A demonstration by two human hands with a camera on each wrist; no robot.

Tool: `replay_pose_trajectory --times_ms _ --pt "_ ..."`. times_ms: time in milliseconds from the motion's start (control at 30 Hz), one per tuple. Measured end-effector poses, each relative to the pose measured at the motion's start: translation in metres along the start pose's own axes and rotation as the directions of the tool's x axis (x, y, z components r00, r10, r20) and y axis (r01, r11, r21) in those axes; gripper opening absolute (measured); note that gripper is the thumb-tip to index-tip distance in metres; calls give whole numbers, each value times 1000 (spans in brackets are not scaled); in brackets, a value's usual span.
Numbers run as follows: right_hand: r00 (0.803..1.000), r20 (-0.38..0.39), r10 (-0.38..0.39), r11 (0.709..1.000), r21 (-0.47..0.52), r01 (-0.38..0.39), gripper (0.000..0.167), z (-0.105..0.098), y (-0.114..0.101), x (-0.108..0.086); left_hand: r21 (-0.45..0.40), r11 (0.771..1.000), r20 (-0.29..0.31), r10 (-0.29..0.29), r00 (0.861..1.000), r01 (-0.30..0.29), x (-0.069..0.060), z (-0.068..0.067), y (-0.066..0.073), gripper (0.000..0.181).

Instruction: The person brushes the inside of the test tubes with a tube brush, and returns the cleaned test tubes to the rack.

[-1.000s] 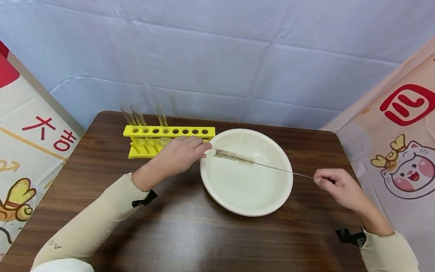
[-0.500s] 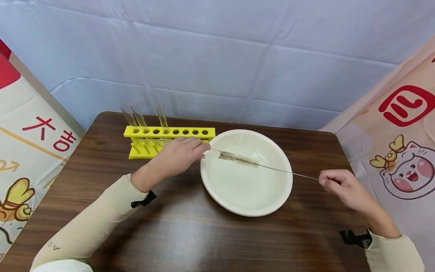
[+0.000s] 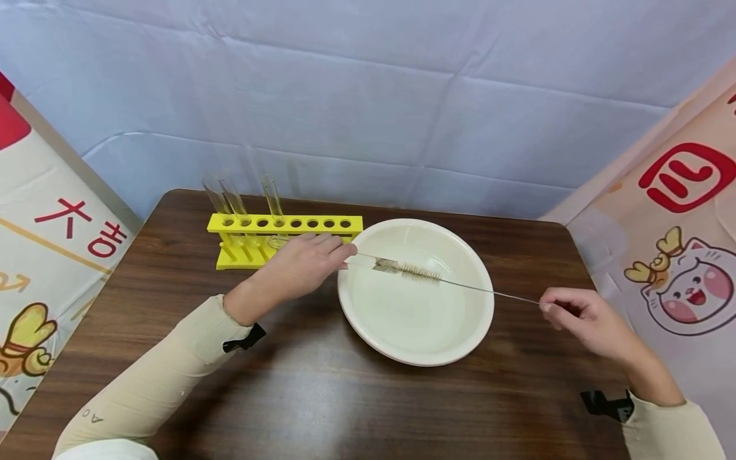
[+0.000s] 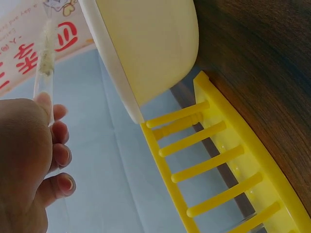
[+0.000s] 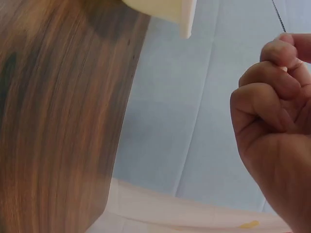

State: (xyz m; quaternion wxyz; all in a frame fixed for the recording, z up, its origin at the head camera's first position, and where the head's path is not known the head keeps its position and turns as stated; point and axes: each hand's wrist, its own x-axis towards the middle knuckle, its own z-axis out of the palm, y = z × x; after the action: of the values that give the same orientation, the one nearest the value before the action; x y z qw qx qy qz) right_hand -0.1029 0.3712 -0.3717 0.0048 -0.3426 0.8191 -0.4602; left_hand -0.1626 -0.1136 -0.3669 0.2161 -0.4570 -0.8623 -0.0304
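Observation:
My left hand (image 3: 307,265) grips a clear glass test tube (image 4: 38,90), held tilted above the left part of a white basin (image 3: 416,356). A test tube brush (image 3: 421,273) has its bristles partly in the tube's mouth and partly outside it. Darker, matted bristles show through the glass in the head view. Beyond the basin's right rim, my right hand (image 3: 586,319) pinches the far end of the brush's thin twisted wire handle (image 3: 489,291). Curled fingers (image 5: 265,97) of that hand show in the right wrist view. The tube's closed end is hidden behind my left hand.
A yellow test tube rack (image 3: 313,222) stands behind my left hand, close to the basin's left rim. Several glass tubes (image 3: 273,198) stand in its left part. All rest on a dark wooden table (image 3: 345,409), with a pale cloth backdrop (image 3: 356,108) behind it.
My right hand has shifted slightly to the right, drawing the brush with it. More bristles now show outside the tube's mouth. My left hand has stayed nearly still.

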Motion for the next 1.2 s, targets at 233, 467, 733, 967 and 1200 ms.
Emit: replay_pose_trajectory --times_ms 233,467,733,967,1200 --pt "991 -126 -45 955 -296 6 46 3 6 -4 -10 1000 32 -18 999 18 0 -1 -1 27" --pt "956 -213 -201 860 -506 68 14 3 12 -4 -13 1000 26 -16 1000 16 1 0 -2 27" --pt "896 -275 -348 750 -655 90 58 7 11 -4 -19 1000 13 -16 1000 16 1 -1 -2 27" --pt "879 -239 -412 666 -738 111 56 8 7 -4 -16 1000 13 -13 1000 13 0 1 -4 26" --pt "876 -263 -403 685 -722 99 53 9 9 -7 -13 1000 8 -8 1000 8 2 0 -3 27"
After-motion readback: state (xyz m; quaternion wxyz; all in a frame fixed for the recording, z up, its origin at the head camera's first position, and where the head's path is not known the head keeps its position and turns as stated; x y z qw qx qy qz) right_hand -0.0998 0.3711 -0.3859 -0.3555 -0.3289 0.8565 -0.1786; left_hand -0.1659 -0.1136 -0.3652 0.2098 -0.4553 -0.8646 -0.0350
